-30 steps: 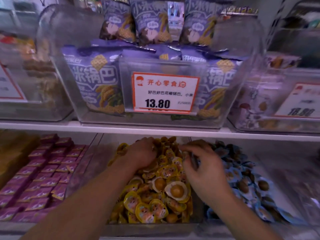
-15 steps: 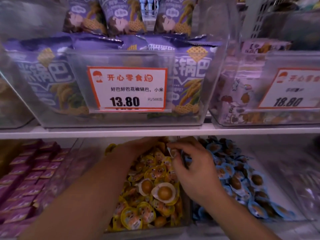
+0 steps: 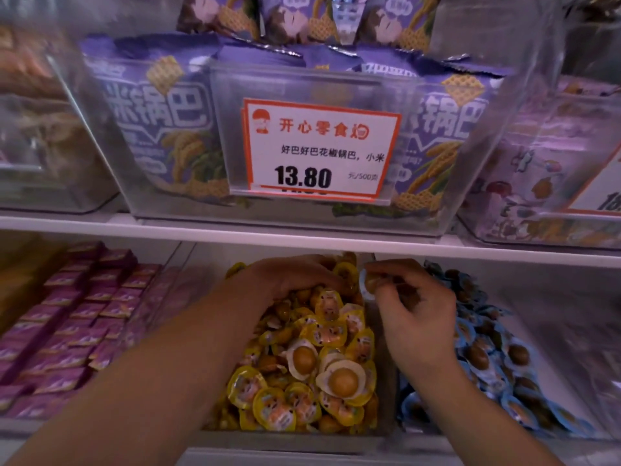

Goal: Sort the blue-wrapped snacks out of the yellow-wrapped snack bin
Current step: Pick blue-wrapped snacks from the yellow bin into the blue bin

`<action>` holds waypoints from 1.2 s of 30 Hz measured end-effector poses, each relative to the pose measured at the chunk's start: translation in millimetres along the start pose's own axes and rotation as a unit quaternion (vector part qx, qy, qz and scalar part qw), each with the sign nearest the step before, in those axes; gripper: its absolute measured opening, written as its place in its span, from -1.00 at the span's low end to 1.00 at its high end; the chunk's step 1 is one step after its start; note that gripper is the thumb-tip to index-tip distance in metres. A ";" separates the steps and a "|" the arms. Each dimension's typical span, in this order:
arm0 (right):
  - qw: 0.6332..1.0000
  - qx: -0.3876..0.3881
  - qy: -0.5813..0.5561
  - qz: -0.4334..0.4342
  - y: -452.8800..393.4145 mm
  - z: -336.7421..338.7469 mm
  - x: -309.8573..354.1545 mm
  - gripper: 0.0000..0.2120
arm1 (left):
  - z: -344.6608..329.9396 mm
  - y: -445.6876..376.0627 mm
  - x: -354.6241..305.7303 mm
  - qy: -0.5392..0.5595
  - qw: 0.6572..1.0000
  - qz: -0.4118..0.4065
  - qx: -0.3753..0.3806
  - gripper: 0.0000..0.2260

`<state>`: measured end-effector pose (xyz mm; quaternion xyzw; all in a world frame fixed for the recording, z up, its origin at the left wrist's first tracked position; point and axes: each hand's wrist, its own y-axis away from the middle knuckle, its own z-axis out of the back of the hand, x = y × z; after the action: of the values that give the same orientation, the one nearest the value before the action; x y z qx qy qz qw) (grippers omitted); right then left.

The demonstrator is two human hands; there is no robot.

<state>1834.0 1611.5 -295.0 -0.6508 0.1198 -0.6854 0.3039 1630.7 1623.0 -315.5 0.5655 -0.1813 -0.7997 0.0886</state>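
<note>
I saw 2 hands over yellow bin [image 3: 381,428]: R hand [image 3: 415,312] pinched 1 blue snack [image 3: 369,282]; L hand [image 3: 289,277] curled into yellow snacks [image 3: 322,334], grip unclear.

Two white shelves here. The upper shelf [image 3: 235,232] carries clear plastic bins: the middle clear bin [image 3: 336,213] is stuffed with purple snack bags and has a price tag [image 3: 321,149] reading 13.80 on its front, with another bin just beside it on either side. The lower shelf [image 3: 285,454] holds pink packets [image 3: 67,317] on the left, the yellow-wrapped snack bin [image 3: 302,371] in the middle, and blue-wrapped snacks [image 3: 497,358] piled on the right.
</note>
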 end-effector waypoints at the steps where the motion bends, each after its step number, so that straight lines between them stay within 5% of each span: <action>1: 1.000 -0.006 -0.009 -0.005 -1.1 -0.2 -1.4 -0.84 | 2.1 6.8 -5.6 -0.044 0.999 -0.012 0.003 -0.54; 6: 1.000 -0.014 -0.013 -0.012 -4.5 -1.6 -3.4 -0.78 | 5.8 73.2 -29.2 -0.314 0.947 -0.068 -0.022 -0.63; 9: 1.000 -0.001 0.011 -0.002 -3.9 -1.8 0.4 -0.75 | -0.3 115.5 -20.6 -0.355 0.931 -0.057 -0.063 -0.68; 15: 0.992 0.071 0.102 0.030 -0.3 5.2 8.5 -0.81 | -19.5 171.4 9.8 -0.291 0.943 -0.027 -0.161 -0.46; 19: 0.978 0.098 0.154 0.097 10.8 5.6 22.7 -0.83 | -38.5 180.3 27.0 -0.126 0.958 -0.072 -0.248 -0.45; 22: 0.964 0.130 0.185 0.141 17.7 0.0 31.5 -0.83 | -43.8 179.2 32.6 0.009 0.932 -0.099 -0.350 -0.61; 24: 0.960 0.161 0.187 0.132 22.9 -6.4 35.9 -0.82 | -42.7 178.6 33.8 0.004 0.897 -0.125 -0.423 -0.62; 27: 0.963 0.189 0.179 0.074 24.1 -14.1 44.2 -0.80 | -46.0 177.5 27.2 0.000 0.855 -0.183 -0.485 -0.64; 31: 0.969 0.186 0.054 -0.155 13.2 -18.3 52.6 -0.78 | -62.1 170.3 17.3 0.164 0.848 -0.257 -0.434 -0.60; 34: 0.895 0.212 -0.181 -0.348 20.0 -30.1 65.9 -0.83 | -77.3 161.8 10.7 0.182 0.838 -0.274 -0.435 -0.56; 36: 0.854 0.208 -0.273 -0.390 29.1 -38.8 70.2 -0.77 | -86.9 157.3 5.0 0.107 0.848 -0.267 -0.445 -0.55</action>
<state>1806.4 1539.4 -258.7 -0.7264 -0.3774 -0.5516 0.1603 1700.4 1460.3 -284.0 0.5740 0.3630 -0.7219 0.1328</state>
